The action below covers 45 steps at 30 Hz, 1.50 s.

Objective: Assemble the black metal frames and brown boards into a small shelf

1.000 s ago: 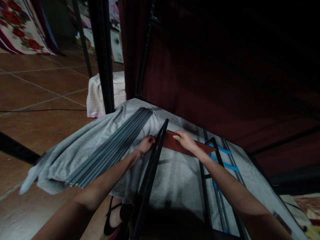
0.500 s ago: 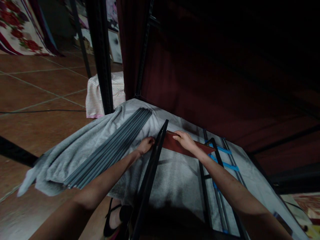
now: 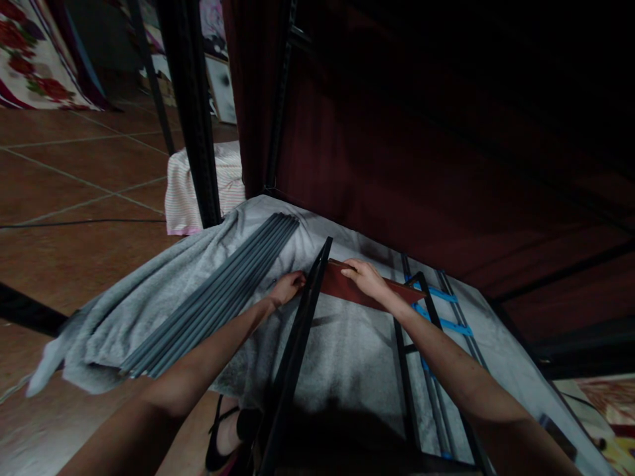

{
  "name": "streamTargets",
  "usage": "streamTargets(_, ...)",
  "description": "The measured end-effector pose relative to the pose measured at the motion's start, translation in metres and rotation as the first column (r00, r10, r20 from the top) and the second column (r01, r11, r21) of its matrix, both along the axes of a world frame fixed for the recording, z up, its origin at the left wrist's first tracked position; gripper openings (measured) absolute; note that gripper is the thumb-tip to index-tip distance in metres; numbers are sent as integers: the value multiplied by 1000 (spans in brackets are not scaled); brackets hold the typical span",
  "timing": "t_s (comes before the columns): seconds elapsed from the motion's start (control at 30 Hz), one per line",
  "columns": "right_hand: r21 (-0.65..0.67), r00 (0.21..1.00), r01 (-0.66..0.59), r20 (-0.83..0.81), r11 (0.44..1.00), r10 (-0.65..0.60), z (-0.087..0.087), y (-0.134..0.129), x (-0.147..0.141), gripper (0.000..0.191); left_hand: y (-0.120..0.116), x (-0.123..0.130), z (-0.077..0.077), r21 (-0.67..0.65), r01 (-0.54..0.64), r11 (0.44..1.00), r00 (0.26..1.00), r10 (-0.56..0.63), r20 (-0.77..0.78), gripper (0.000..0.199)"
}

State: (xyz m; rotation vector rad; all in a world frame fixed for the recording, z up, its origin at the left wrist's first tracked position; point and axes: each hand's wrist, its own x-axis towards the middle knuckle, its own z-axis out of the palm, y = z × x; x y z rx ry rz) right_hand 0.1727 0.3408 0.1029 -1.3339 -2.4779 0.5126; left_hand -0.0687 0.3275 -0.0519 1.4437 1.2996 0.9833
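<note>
My right hand (image 3: 366,276) grips the upper edge of a reddish-brown board (image 3: 350,291), thumb on top and fingers folded over it. The board spans between the two sides of a black metal frame (image 3: 302,330). My left hand (image 3: 289,288) is on the outer left side of that frame, close to the board's left end. Its fingers are curled together, and anything inside them is too small or hidden to see. To the left of this hand lies a bundle of several grey tubes (image 3: 218,294).
Beneath everything is a grey blanket (image 3: 347,357). Tubes with blue connectors (image 3: 456,327) lie at the right. Black posts (image 3: 186,99) and a dark red curtain (image 3: 357,165) stand behind. A striped cloth (image 3: 186,192) covers something at the left. A foot in a black sandal (image 3: 214,439) shows below.
The whole view has shifted slightly, with the scene sliding a little left. Both hands keep the same places at the frame and the board.
</note>
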Motion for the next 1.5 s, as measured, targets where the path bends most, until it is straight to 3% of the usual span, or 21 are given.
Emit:
streamTargets(0.17, 1, 1000, 6, 6, 1000, -6, -1, 0, -1, 24, 7, 0, -4, -100, 28, 995, 1000, -28, 9, 20)
streamTargets(0.33, 4, 1000, 0, -1, 1000, 0, 0, 0, 0, 24, 10, 3, -6, -92, -4, 996, 1000, 4, 9, 13)
streamTargets(0.53, 14, 1000, -11, 10, 1000, 11, 2, -2, -1, 21, 2, -2, 2, -24, 64, 998, 996, -62, 68, 12)
streamTargets(0.7, 38, 1000, -7, 2, 999, 7, 3, -5, -3, 19, 2, -6, 9, -82, 116, 990, 991, -110, 74, 19)
streamTargets(0.9, 20, 1000, 4, 11, 1000, -4, 6, -4, -4, 19, 5, 0, 9, -167, 80, 983, 997, -75, 37, 31)
streamTargets(1.2, 33, 1000, -14, 29, 999, 13, 11, -6, -4, 20, -2, -5, 14, -74, 136, 988, 987, -129, 98, 34)
streamTargets(1.5, 36, 1000, 5, 28, 999, -6, 4, -5, -1, 21, -1, -5, 19, -23, 126, 992, 992, -126, -8, 25)
